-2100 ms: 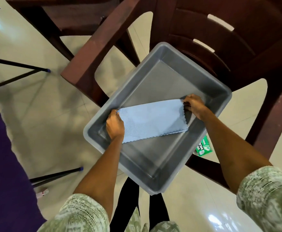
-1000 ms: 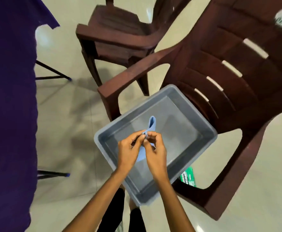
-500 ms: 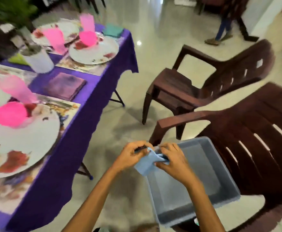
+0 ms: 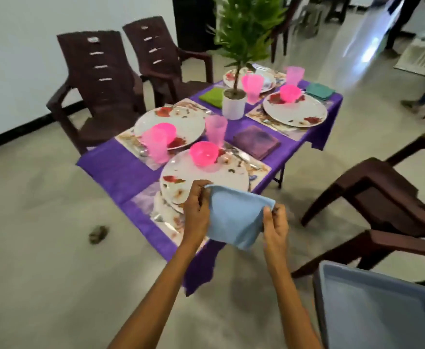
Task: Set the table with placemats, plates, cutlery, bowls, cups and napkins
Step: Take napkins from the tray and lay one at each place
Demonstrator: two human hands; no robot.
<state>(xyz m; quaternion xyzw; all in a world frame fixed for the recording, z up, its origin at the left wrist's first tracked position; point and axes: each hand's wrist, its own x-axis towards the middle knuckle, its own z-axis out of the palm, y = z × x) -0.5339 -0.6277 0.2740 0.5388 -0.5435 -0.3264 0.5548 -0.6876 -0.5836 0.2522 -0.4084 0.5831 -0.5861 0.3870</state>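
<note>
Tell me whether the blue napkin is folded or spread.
Folded: the blue napkin hangs doubled between the left hand and right hand.

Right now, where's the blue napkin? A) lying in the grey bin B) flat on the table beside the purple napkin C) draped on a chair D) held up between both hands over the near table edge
D: the left hand and right hand each pinch a top corner of the blue napkin, which hangs in front of the nearest plate; the grey bin holds nothing visible.
</note>
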